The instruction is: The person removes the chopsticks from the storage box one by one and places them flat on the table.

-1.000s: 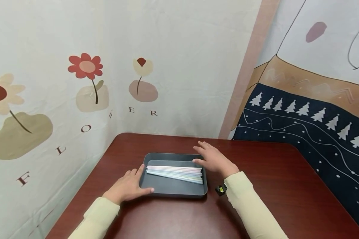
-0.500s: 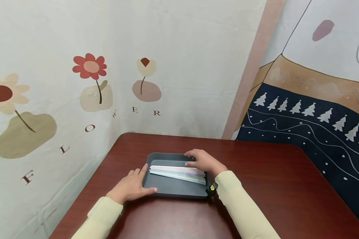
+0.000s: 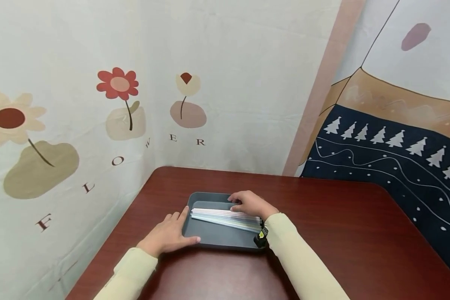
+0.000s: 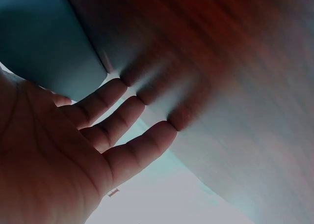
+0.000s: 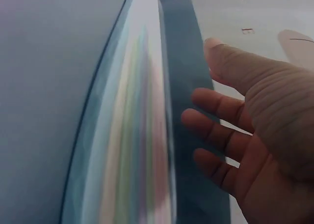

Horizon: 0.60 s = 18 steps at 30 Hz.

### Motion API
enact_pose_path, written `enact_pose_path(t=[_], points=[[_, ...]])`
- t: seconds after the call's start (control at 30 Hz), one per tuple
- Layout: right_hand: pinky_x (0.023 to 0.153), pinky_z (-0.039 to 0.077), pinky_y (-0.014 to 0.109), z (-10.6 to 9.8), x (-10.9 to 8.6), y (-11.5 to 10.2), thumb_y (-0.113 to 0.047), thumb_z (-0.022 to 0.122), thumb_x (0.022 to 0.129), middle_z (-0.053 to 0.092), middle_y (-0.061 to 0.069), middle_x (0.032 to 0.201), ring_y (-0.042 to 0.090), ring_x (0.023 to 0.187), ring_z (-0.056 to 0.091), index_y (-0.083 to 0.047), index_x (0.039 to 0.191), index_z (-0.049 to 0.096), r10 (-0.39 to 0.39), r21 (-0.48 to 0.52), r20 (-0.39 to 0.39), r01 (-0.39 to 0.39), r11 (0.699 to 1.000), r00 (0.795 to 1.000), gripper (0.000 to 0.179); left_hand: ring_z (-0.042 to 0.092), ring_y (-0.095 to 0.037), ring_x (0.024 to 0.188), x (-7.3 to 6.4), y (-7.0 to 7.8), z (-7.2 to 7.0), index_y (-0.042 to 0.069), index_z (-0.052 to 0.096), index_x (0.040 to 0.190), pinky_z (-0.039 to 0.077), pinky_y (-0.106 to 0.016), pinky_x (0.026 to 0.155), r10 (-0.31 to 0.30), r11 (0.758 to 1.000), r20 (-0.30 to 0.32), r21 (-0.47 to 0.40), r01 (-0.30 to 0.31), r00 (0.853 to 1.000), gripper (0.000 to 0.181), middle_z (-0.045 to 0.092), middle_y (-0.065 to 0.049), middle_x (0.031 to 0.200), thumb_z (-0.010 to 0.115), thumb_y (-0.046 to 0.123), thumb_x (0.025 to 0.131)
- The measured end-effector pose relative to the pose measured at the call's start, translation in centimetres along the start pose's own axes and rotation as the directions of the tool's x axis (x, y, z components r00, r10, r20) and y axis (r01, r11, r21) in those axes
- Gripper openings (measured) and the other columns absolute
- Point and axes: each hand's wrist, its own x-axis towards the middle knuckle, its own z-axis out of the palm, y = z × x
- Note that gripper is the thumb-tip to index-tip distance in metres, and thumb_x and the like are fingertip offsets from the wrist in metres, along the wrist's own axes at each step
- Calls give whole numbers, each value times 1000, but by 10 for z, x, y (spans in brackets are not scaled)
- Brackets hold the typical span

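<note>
A dark grey tray (image 3: 217, 239) lies on the red-brown table (image 3: 322, 233) and holds a bundle of pastel sticks (image 3: 225, 216) laid crosswise. My left hand (image 3: 172, 229) lies flat on the table against the tray's left rim, fingers straight, thumb along the front edge. The left wrist view shows that left hand (image 4: 98, 135) open beside the tray (image 4: 44, 42). My right hand (image 3: 247, 203) hovers at the far side of the bundle, fingers loosely bent. In the right wrist view, nothing sits between the thumb and fingers of the right hand (image 5: 245, 135), which is just beside the sticks (image 5: 137, 135).
Fabric with flower prints (image 3: 120, 87) hangs close behind and to the left of the table. A dark blue cloth with white trees (image 3: 390, 146) hangs on the right. A small black and yellow device (image 3: 260, 238) sits at my right wrist.
My right hand moved left from the tray's far right corner to over the sticks, and its fingers bent. The left hand stayed at the tray's left rim.
</note>
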Motion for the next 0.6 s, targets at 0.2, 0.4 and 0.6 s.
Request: enact_pose_path(t=[0.2,0.4,0.6], points=[[81,51,29,12,5,6,-19,71,94,70,-1,112,9,97,63,-11,117,73,-25,16,-2,25,1000,1000,25,47,-39,125,-1,1,2,0,27,155,45,-53,94,4,1000,2,2,-4,1000,123,48,-22,139,59,84,71],[82,52,29,18,7,11,-17,71,94,71,-1,111,9,99,64,-11,115,75,-32,28,-28,32,999,999,23,47,-39,125,1,2,2,1,27,156,45,-53,94,2,1000,3,-3,-2,1000,122,48,-22,140,60,84,72],[83,52,31,20,8,12,-17,70,94,71,-3,108,10,99,64,-12,114,75,-31,23,-47,32,999,998,21,47,-39,125,2,2,1,1,27,156,46,-53,94,4,1000,9,-2,-4,1000,122,48,-22,139,60,84,72]])
